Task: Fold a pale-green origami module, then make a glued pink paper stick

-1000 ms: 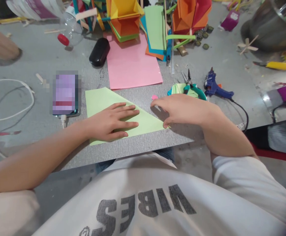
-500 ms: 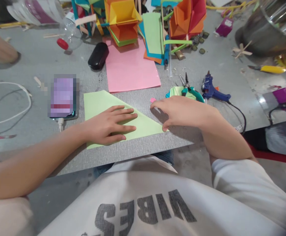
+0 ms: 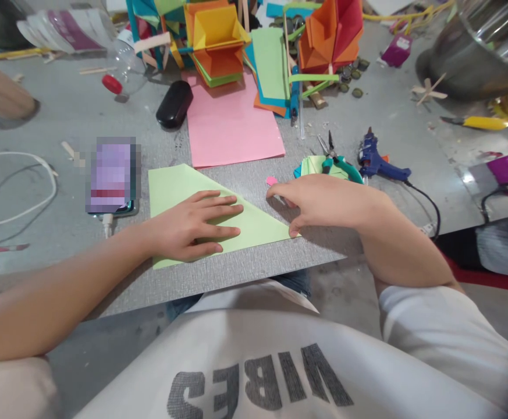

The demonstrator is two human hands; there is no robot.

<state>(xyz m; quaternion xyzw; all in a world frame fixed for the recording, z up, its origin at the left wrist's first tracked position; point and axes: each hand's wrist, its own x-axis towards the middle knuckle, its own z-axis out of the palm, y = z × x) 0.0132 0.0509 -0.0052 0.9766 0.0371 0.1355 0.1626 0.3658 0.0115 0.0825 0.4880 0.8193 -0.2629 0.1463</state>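
A light green sheet of paper (image 3: 170, 189) lies on the grey table, folded along a slanting edge that runs to a point at the right. My left hand (image 3: 195, 227) rests flat on it with the fingers spread. At the pointed corner, the thumb of my right hand (image 3: 323, 201) touches the paper. That hand's fingers are apart and bent over the tabletop, some of them hidden beneath the hand. A small pink scrap (image 3: 272, 181) lies just beyond its index finger.
Beyond the right hand are teal-handled pliers (image 3: 345, 169) and a blue glue gun (image 3: 380, 163). A phone (image 3: 110, 177) on a cable lies left. Farther back are a pink sheet (image 3: 236, 128), a black case (image 3: 174, 105), folded paper shapes (image 3: 216, 35) and a metal pot (image 3: 463, 64).
The camera view has tilted slightly, so everything sits a little lower in the picture. Both hands keep their places on the green paper.
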